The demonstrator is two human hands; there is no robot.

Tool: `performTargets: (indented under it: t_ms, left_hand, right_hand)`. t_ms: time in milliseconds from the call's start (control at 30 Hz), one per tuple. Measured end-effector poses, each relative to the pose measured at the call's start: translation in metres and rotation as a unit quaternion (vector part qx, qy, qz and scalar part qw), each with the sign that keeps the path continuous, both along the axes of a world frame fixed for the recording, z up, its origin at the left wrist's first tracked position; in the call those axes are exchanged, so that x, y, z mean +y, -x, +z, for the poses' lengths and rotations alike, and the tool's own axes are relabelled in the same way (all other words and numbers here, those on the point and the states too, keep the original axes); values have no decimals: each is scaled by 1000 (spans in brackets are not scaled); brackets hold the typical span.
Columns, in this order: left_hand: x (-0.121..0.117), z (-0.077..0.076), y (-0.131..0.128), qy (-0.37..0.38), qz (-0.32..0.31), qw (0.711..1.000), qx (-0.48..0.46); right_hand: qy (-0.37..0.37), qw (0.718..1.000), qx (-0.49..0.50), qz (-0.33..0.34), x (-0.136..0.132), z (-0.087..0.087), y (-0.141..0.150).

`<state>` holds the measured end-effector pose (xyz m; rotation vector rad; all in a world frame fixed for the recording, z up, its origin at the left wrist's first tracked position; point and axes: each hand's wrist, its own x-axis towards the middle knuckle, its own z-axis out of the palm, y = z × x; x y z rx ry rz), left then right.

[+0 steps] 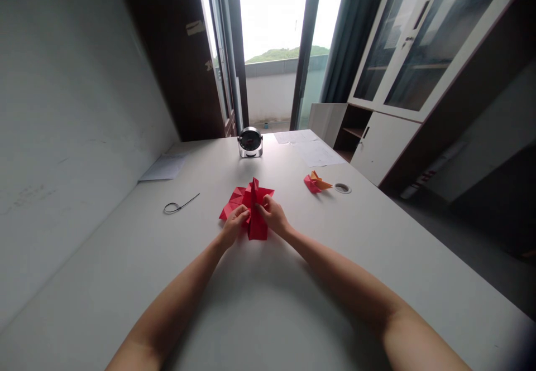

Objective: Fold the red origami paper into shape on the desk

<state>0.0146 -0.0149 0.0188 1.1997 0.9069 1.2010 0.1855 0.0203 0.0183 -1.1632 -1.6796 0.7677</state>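
Observation:
A red sheet of origami paper (258,227), creased all over and partly folded, stands on the white table in front of me. A ridge of it rises upright in the middle, with flaps spreading to both sides. My left hand (235,223) pinches the paper on the left of that ridge, thumb against fingers. On the right side, my right hand (273,213) grips the paper with its fingers curled in. Some of the fingertips are hidden by the folds. Farther right lies a small folded paper piece in red and orange (317,182), apart from both hands.
A black looped cable tie (178,207) lies to the left. At the far end of the white table (259,304) stands a round black device on a metal stand (250,142). Paper sheets (320,152) lie at the back right, near a cable-hole ring (343,188). A wall (75,136) borders the left.

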Motion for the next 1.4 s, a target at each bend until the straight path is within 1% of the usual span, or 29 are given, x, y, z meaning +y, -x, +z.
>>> performTargets:
  t_ms: [100,167,233,333,433,567,667,767,833,900,967,1033,1100,1167,1267,1400]
  left_hand:
    - [1,-3,-2,-7,-9,1000,-2]
    - [1,-3,-3,-13,-7,1000,-1]
    - [1,-1,-3,-15,3,1000,3]
    - [1,0,-2,-14,29,999,7]
    - [3,-1,0,-10,68,998,-3]
    - [12,-8,9,-5,139,988,-63]
    - [20,-15,19,2,209,973,-101]
    - [27,-23,28,6,270,957,-111]
    - [31,-29,32,10,296,950,-95]
    - [34,-33,35,14,321,945,-65]
    - [35,-36,37,10,340,940,-14]
    - [36,-37,39,0,354,933,57]
    - [36,-36,41,0,364,923,126]
    - [35,-34,42,16,365,916,162]
    - [33,-31,41,40,353,920,165]
    - [29,-27,38,37,345,925,154]
  right_hand:
    - [-42,999,-16,-13,-3,1,1]
    - [-54,998,-15,-13,-3,2,1]
    - [-57,998,2,-18,-2,2,1]
    - [-56,996,60,-30,4,1,-1]
    - [-37,989,138,-34,11,1,-4]
    - [2,972,232,-36,18,2,-11]
    - [20,960,270,-66,22,0,-17]
    - [18,956,276,-101,28,-4,-22]
    - [6,961,255,-102,32,-7,-25]
    - [-7,976,197,-91,37,-11,-28]
    - [-9,992,99,-74,41,-15,-33]
    - [9,998,-13,-56,46,-20,-39]
    - [27,994,-96,-49,50,-23,-45]
    - [26,987,-148,-63,53,-26,-49]
    - [8,976,-200,-86,54,-27,-50]
    - [-16,968,-239,-78,51,-27,-48]
